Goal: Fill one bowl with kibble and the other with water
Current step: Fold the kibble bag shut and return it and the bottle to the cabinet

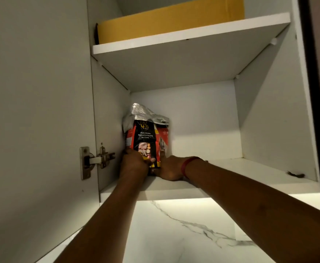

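Your open way in runs across the lower shelf [260,168] right of the kibble bag [146,137], which stands against the left wall [109,111], the upper shelf [174,63] overhead, hinge [98,158] at left.

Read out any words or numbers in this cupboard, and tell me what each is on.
"0%": near the top of the black panel of the bag.
White lines below it: too blurred to read.
Pale logo on its red side: also unreadable.
Yellow box on the upper shelf: no text shows.
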